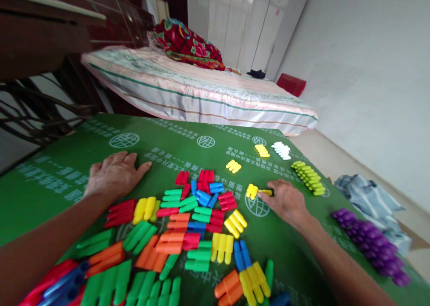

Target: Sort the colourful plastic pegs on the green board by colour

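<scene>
My left hand lies flat on the green board with its fingers extended, holding nothing. It rests just beyond a red toy block and a yellow one. Over on the right, my right hand is closed at the fingertips on a slim yellow toy block, partly hidden by the fingers. Right beside its tip is another yellow block; whether the two touch I cannot tell. A separate yellow block lies a little farther away. Between my arms spread many round-ended blocks in red, green, orange, blue and yellow.
Along the board's right side lie purple blocks, lime blocks, white blocks and a yellow group. A bed stands behind the board. Folded cloth lies beyond the right edge.
</scene>
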Available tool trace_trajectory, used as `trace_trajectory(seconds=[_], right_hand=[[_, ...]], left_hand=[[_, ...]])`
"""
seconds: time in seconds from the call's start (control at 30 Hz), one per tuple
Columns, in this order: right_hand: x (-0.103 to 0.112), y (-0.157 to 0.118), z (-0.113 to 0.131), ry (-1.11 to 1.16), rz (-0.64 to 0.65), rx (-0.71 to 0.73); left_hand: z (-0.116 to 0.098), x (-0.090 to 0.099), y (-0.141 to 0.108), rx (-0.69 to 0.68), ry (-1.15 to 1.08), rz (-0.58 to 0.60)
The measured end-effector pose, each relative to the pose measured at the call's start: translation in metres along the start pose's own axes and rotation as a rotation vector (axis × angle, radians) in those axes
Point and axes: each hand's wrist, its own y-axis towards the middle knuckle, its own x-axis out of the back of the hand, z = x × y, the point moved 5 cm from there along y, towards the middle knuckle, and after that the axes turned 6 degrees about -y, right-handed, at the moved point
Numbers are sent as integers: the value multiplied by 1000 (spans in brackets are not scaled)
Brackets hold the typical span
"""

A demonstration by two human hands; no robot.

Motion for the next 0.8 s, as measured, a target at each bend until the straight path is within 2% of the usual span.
trace_trajectory(seconds=[0.2,0.43,0.6,0.73,0.8], right_hand=[[3,-2,11,-78,-11,72],[-3,13,-4,-106,-7,222],[-7,15,-11,17,-35,122],[-9,13,-10,-3,-12,-56],[-10,13,-8,-23,-21,-98]], left_hand=[[1,0,-1,-2,-9,-5],[3,-1,0,-14,-20,-17],[3,-3,1,-19,-15,-14],[3,-4,2,-17,-17,-28],[3,-5,2,-19,-21,-34]])
